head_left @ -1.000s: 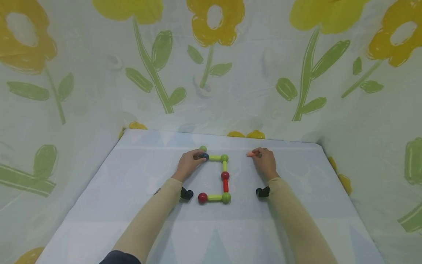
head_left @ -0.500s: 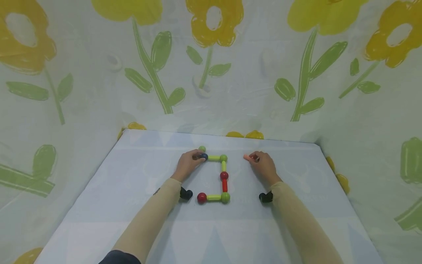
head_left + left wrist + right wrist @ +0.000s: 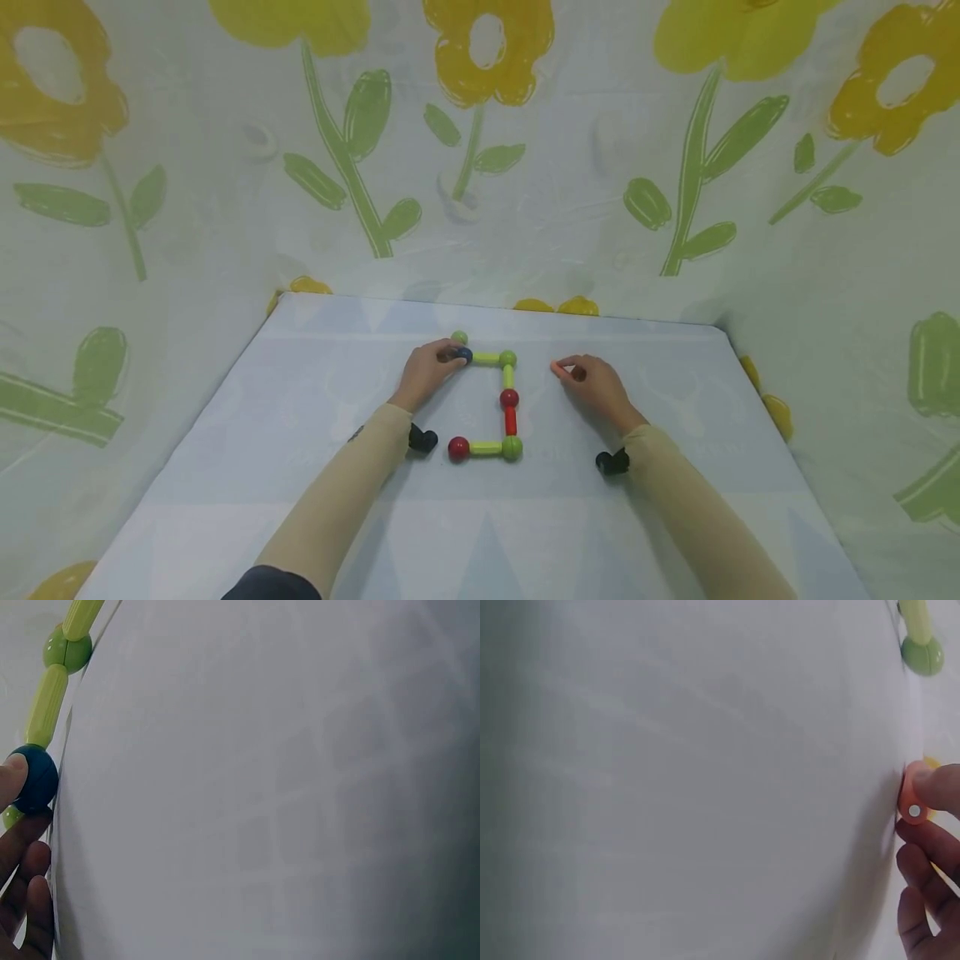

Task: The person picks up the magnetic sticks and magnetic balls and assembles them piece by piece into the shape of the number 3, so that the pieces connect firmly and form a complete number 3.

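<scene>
My left hand (image 3: 427,372) pinches a dark blue ball (image 3: 41,780) between thumb and fingers. From that ball a yellow-green magnetic rod (image 3: 487,359) runs right to a green ball (image 3: 507,358). The chain continues toward me through a short yellow-green rod (image 3: 508,377), a red ball (image 3: 509,398) and a red rod (image 3: 511,421), down to another green ball (image 3: 512,448). To the right of the chain and apart from it, my right hand (image 3: 600,389) pinches a small orange rod (image 3: 913,796). The rod's visible end has a silvery round spot in the right wrist view.
At the near end, a yellow-green rod (image 3: 486,448) leads left to a larger red ball (image 3: 459,448). One more green ball (image 3: 459,337) shows just beyond my left fingers. The pale table (image 3: 262,475) meets a flower-print cloth (image 3: 555,208) at the back and sides.
My right hand has drawn toward me and slightly left with the orange rod, which has turned from nearly level to slanted. The left hand stays on the blue ball.
</scene>
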{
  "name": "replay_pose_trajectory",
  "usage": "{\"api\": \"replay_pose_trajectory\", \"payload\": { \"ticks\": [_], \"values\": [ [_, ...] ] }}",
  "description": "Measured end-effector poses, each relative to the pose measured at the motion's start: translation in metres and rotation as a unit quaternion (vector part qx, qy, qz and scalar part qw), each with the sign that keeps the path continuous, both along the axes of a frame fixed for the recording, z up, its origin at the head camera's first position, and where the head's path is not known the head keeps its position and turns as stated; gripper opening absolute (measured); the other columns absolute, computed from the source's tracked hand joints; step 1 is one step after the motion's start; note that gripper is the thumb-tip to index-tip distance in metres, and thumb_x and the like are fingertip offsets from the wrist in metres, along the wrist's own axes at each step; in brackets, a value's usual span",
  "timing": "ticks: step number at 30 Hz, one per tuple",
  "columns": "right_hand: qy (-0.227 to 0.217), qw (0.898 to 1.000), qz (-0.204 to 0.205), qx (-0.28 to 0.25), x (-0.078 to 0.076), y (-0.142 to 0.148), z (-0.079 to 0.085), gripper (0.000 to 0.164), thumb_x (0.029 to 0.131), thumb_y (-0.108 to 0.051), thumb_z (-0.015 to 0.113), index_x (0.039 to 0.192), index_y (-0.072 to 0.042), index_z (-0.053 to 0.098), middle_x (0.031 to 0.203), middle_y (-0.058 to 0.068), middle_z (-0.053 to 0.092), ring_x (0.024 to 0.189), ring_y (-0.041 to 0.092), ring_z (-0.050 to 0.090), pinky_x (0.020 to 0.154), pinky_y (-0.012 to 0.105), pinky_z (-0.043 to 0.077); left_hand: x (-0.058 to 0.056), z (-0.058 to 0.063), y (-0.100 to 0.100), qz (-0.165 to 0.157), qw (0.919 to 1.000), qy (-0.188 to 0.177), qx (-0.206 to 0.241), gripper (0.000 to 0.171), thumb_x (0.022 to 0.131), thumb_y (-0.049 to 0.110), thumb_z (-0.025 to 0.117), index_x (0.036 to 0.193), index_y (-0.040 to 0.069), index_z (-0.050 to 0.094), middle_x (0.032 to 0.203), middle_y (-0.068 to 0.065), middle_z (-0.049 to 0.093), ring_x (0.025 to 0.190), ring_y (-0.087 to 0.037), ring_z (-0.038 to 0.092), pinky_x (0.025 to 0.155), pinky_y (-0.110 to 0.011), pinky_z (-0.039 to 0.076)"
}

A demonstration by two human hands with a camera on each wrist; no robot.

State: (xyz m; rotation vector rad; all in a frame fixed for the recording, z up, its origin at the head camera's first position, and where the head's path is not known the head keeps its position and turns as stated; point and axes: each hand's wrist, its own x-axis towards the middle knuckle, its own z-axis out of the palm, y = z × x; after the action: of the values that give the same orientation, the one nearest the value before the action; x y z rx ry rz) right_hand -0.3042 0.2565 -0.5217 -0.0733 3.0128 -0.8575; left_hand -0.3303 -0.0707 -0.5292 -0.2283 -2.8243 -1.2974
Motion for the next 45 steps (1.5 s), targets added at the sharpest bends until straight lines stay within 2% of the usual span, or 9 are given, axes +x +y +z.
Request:
{"api": "replay_pose_trajectory", "payload": {
  "ticks": [12,21,30,36,45],
  "values": [
    [-0.001,1.0,0.018,0.017,0.025,-0.008,-0.001,0.032,0.092,-0.042,0.065,0.113,-0.018,0.071,0.086,0.001,0.063,0.082,0.019,0.053,0.073,0.03,0.045,-0.003,-0.004,-0.002,-0.002,1.0,0.003,0.004,0.033,0.087,0.034,0.073,0.119,0.026,0.067,0.113,0.001,0.073,0.105,-0.019,0.066,0.097,-0.04,0.049],
    [0.008,0.999,0.036,0.026,0.038,-0.011,0.001,0.024,0.091,-0.034,0.068,0.108,-0.017,0.072,0.088,0.001,0.065,0.082,0.018,0.055,0.075,0.032,0.05,-0.003,-0.004,-0.002,-0.001,1.0,0.004,0.001,0.034,0.088,0.034,0.073,0.12,0.025,0.067,0.113,0.0,0.073,0.106,-0.02,0.065,0.099,-0.041,0.047],
    [0.017,0.999,0.034,0.019,0.043,-0.01,0.001,0.019,0.09,-0.031,0.07,0.104,-0.017,0.07,0.089,0.0,0.065,0.082,0.017,0.055,0.076,0.032,0.05,-0.002,-0.003,-0.002,-0.003,1.0,0.001,0.004,0.032,0.088,0.034,0.073,0.119,0.025,0.067,0.113,0.0,0.072,0.106,-0.02,0.065,0.099,-0.042,0.047],
    [0.034,0.999,0.038,0.015,0.043,-0.01,-0.001,0.022,0.091,-0.034,0.069,0.105,-0.017,0.071,0.091,0.0,0.067,0.083,0.016,0.056,0.076,0.033,0.05,-0.003,-0.004,-0.002,-0.003,0.9999,0.009,0.004,0.033,0.088,0.034,0.073,0.119,0.025,0.067,0.112,0.0,0.073,0.105,-0.019,0.066,0.098,-0.04,0.048],
    [0.038,0.999,0.035,0.01,0.044,-0.013,0.003,0.027,0.09,-0.038,0.069,0.109,-0.019,0.072,0.1,0.0,0.071,0.09,0.018,0.06,0.084,0.038,0.054,-0.003,-0.004,-0.002,-0.004,1.0,0.007,0.005,0.032,0.088,0.034,0.073,0.117,0.025,0.068,0.111,0.0,0.073,0.104,-0.02,0.066,0.098,-0.04,0.047]
  ]
}}
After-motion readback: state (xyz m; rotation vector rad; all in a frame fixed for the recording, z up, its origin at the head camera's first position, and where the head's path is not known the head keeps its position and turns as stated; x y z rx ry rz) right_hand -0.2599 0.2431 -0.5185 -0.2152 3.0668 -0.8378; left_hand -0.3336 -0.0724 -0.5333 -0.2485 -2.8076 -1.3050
